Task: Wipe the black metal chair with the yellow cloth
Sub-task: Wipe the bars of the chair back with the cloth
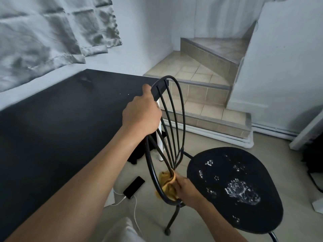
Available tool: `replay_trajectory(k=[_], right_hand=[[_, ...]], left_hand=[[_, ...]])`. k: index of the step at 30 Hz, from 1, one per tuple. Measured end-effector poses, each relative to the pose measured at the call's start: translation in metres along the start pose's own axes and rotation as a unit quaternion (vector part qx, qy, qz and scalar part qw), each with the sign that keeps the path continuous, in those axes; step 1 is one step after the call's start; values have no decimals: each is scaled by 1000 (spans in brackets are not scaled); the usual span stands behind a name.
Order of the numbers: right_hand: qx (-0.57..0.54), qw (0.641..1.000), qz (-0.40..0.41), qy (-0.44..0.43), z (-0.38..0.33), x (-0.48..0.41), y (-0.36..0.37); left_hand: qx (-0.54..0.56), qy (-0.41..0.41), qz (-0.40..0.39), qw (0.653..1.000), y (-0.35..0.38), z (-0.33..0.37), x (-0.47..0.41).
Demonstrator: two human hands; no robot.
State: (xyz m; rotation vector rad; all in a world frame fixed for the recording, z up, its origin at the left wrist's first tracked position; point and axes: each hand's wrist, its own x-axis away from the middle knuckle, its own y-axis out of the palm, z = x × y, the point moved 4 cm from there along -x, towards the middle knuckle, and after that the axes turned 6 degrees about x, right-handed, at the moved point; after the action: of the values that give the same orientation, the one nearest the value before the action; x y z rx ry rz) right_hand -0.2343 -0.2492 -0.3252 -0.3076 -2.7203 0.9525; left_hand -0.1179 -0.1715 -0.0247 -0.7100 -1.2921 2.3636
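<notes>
The black metal chair (234, 189) stands on the floor, its oval seat to the right with white foamy wet spots on it. Its hooped backrest with thin vertical bars rises at centre. My left hand (141, 114) grips the upper left of the backrest hoop. My right hand (187, 191) holds the yellow cloth (167, 185), which is bunched around the lower ends of the bars and the bottom of the hoop, just left of the seat.
A black table (61, 123) with a white leg fills the left side. A phone (134, 187) on a white cable lies on the floor beneath its edge. Tiled steps (201, 95) rise behind the chair. A dark object sits at the far right.
</notes>
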Motion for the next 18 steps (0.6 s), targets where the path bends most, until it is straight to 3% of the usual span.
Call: replay_trajectory(k=[3, 5, 8, 11, 18], right_hand=[[31, 997, -49, 44, 33, -7, 15], [-3, 998, -37, 43, 31, -3, 14], [-138, 988, 48, 45, 12, 15, -7], [-235, 962, 141, -11, -16, 29, -40], [-320, 910, 237, -118, -75, 10, -103]], left_hand=[[3, -4, -4, 1000, 1, 0, 0], [10, -6, -5, 1000, -1, -1, 0], [19, -9, -8, 1000, -1, -1, 0], [22, -10, -8, 1000, 0, -2, 0], [31, -9, -5, 999, -1, -1, -1]])
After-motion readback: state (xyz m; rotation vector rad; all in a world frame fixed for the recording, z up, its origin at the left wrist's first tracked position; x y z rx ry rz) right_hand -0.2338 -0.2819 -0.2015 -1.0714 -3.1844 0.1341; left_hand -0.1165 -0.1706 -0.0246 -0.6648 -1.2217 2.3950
